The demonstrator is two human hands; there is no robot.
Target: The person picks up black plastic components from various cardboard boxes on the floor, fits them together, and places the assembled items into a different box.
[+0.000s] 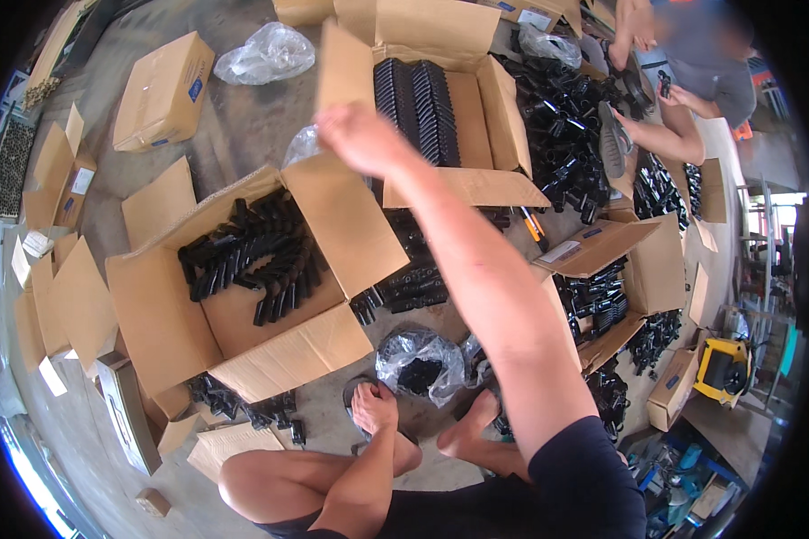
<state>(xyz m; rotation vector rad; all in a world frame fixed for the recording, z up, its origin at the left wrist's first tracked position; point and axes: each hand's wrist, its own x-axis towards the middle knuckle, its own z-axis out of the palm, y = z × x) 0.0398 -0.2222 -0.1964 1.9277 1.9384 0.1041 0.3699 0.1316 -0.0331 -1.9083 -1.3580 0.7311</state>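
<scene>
Head view: right hand was a blur by the back box's flap, couldn't tell if it had hold of it. Left hand sat loosely curled near a plastic bag, grip unclear too. Black parts stood in rows inside the back box.

no text is legible; a blue label marks the closed carton, upper left.
</scene>
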